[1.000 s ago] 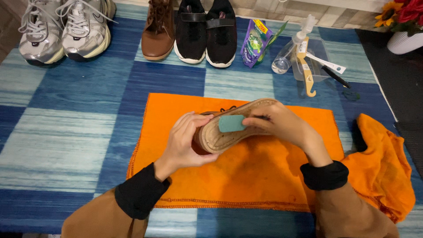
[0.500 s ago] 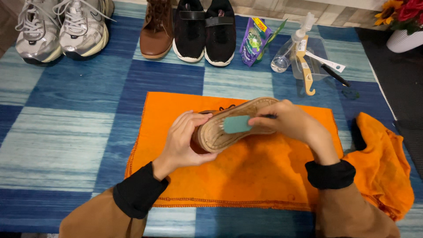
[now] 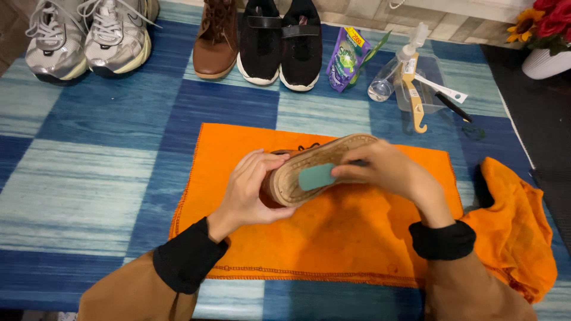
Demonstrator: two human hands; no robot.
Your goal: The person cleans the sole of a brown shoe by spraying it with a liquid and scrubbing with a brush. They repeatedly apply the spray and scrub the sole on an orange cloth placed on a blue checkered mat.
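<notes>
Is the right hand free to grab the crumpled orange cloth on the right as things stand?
Probably not yet: the right hand presses a teal sponge on the shoe sole. The crumpled orange cloth lies close, unobstructed.

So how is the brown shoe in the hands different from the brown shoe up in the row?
The held shoe is turned sole-up over the orange cloth; the row shoe stands upright on the blue mat. The left hand grips the held shoe while the right hand presses a teal pad on its sole; the row shoe is untouched. Both are brown.
</notes>
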